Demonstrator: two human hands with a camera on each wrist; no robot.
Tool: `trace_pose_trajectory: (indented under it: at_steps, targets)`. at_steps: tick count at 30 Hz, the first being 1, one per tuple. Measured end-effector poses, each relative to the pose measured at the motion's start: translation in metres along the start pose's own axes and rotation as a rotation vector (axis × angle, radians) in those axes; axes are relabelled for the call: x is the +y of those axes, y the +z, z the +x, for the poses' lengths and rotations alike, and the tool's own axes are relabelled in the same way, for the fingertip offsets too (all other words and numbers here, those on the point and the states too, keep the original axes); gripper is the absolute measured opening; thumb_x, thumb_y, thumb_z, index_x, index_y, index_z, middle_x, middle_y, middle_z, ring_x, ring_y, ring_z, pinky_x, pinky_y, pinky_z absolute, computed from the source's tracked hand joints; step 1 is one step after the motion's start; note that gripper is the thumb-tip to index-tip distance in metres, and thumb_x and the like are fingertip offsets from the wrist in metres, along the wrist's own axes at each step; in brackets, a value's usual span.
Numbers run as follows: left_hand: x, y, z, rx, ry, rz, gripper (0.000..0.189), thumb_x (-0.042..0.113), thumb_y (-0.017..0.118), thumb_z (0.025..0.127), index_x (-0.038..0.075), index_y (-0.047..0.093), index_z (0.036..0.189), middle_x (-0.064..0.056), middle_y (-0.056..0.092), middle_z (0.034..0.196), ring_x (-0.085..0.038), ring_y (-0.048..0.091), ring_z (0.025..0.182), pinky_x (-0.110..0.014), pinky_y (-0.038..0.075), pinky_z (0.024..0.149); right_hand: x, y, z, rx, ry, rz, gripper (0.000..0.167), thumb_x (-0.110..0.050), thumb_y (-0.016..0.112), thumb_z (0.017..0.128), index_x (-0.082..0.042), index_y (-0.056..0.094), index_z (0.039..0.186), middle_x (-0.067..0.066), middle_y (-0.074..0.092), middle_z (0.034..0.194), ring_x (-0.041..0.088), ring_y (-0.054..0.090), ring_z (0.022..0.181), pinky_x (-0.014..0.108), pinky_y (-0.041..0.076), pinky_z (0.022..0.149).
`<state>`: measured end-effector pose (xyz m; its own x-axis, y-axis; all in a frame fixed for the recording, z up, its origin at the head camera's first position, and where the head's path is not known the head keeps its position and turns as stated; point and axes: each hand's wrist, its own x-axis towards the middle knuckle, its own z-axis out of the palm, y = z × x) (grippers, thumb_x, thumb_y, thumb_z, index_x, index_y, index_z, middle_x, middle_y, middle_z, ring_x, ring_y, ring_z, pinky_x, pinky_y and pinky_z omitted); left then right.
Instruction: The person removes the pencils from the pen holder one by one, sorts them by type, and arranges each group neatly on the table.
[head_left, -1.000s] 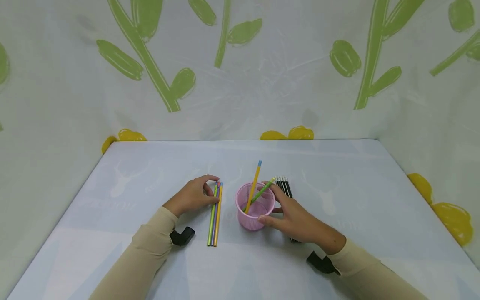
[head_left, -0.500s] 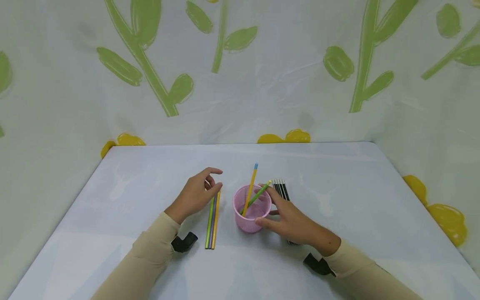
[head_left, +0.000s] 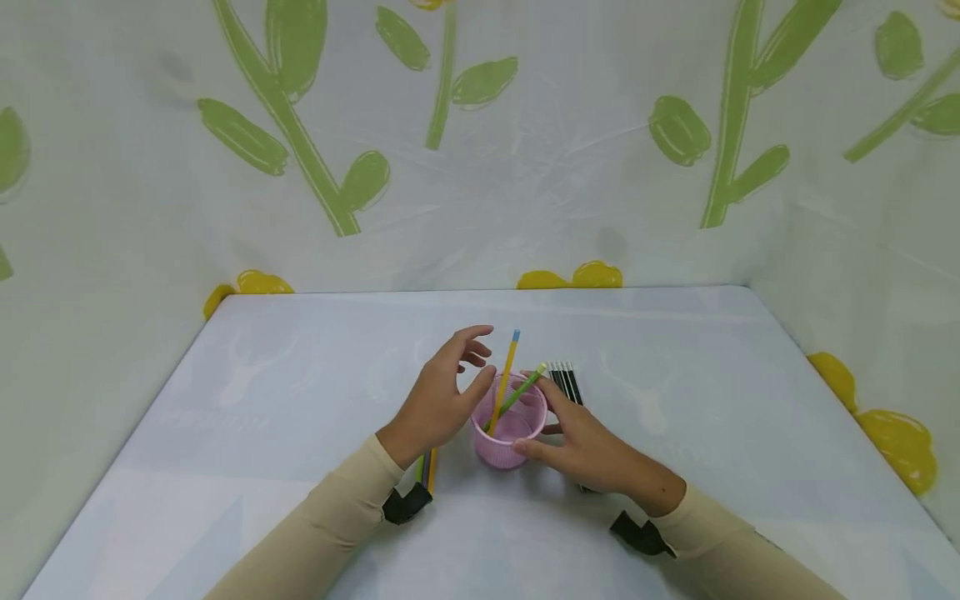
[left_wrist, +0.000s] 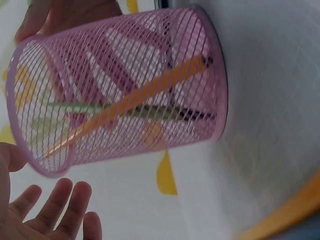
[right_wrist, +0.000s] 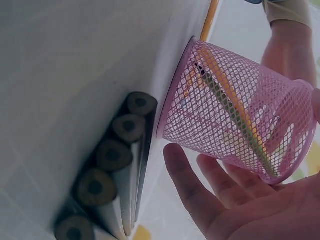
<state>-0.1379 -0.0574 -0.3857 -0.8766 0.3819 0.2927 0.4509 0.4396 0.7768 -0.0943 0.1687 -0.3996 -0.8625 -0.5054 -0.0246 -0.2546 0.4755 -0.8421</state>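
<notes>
A pink mesh pencil cup (head_left: 498, 454) stands upright on the table, holding a yellow pencil (head_left: 507, 367) with a blue end and a green pencil (head_left: 528, 383), both leaning. My right hand (head_left: 592, 446) holds the cup from the right, thumb at the near rim and index finger at the far rim. My left hand (head_left: 438, 400) is raised at the cup's left side, empty, its fingers spread and slightly bent, the thumb right at the rim. Under the left wrist lie green, purple and yellow pencils (head_left: 432, 468), mostly hidden.
Several black pencils (head_left: 567, 379) lie in a row just right of the cup, partly under the right hand. In the right wrist view their blunt ends (right_wrist: 114, 155) face the camera. A white wall (head_left: 562, 208) with painted leaves rises behind the table (head_left: 300, 358).
My left hand has risen from the far ends of the coloured pencils and moved right to the cup. The right hand has stayed at the cup.
</notes>
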Motion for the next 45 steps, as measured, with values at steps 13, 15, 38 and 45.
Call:
trace_pose_trajectory:
  at_steps: [13,15,38,45]
  targets:
    - [0.003,0.015,0.012,0.0,0.044,-0.029,0.057,0.018,0.061,0.099,0.021,0.037,0.151,-0.004,0.063,0.121,-0.019,0.064,0.107,-0.045,0.054,0.094,0.001,-0.002,-0.001,-0.005,-0.03,-0.003,0.081,-0.035,0.069,0.095,-0.013,0.02,0.156,0.013,0.039,0.156,0.032,0.052,0.133,0.05,0.054,0.099]
    - [0.004,0.016,0.013,0.002,0.051,-0.031,0.059,0.016,0.062,0.099,0.022,0.037,0.152,-0.005,0.063,0.121,-0.018,0.065,0.105,-0.044,0.055,0.094,0.001,-0.002,0.0,-0.009,-0.032,0.0,0.082,-0.034,0.069,0.095,-0.012,0.019,0.157,0.014,0.038,0.157,0.032,0.052,0.133,0.051,0.054,0.099]
    - [0.006,0.019,0.013,0.004,0.015,-0.083,0.07,0.007,0.067,0.094,0.028,0.037,0.153,-0.007,0.067,0.109,-0.017,0.067,0.098,-0.032,0.057,0.088,0.001,-0.001,0.0,-0.011,-0.002,-0.002,0.083,-0.036,0.068,0.095,-0.014,0.019,0.157,0.011,0.035,0.159,0.032,0.052,0.133,0.052,0.054,0.098]
    - [0.005,0.02,0.012,0.003,0.005,-0.063,0.069,0.008,0.067,0.095,0.033,0.038,0.153,-0.006,0.066,0.11,-0.015,0.067,0.098,-0.031,0.058,0.087,0.001,-0.001,-0.001,-0.009,-0.015,0.008,0.083,-0.035,0.069,0.095,-0.012,0.019,0.158,0.013,0.035,0.159,0.033,0.053,0.132,0.053,0.054,0.098]
